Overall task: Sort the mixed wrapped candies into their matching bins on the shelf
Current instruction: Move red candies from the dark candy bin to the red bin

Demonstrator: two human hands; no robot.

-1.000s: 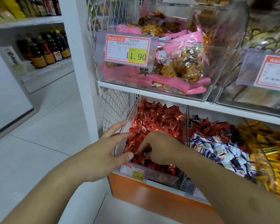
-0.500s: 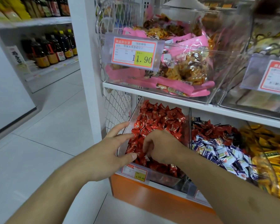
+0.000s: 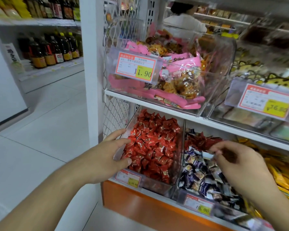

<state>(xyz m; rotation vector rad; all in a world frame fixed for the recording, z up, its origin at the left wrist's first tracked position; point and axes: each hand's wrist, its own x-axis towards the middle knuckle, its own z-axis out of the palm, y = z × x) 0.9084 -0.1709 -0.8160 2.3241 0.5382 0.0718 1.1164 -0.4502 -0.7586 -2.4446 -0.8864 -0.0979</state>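
- the task's things: red-wrapped candies [image 3: 150, 147] fill the clear left bin [image 3: 157, 185] on the lower shelf; in the middle bin [image 3: 178, 164] dark blue-and-white candies [image 3: 202, 179] lie in front, with a cluster of stray red candies [image 3: 200, 140] heaped at its back, so we judge the sorting unfinished.
- our right hand [image 3: 237, 165] hovers over the middle bin with fingers curled toward the thumb, near the stray red pile; motion blur keeps us from saying whether it pinches a candy or nothing.
- our left hand [image 3: 107, 157] braces the left bin's outer wall, fingers straight along the side and thumb pressing at the front rim near the price tag [image 3: 128, 178]; it clasps no candy.
- risk one: the wrappers look slick and loosely piled, so a shallow pinch could drop a piece back into the wrong bin or onto the floor [image 3: 40, 130].
- risk two: the divider between the two bins is thin and clear; a hurried carry across it could catch it and spill red candies forward.
- risk three: a blue-and-white piece could ride along with a red one and end up misplaced.
- outward: yellow candies [image 3: 284, 177] sit to the right; pink snack bags [image 3: 173, 77] fill the bin above; bottles [image 3: 48, 50] line a far shelf; another person [image 3: 183, 22] stands beyond.
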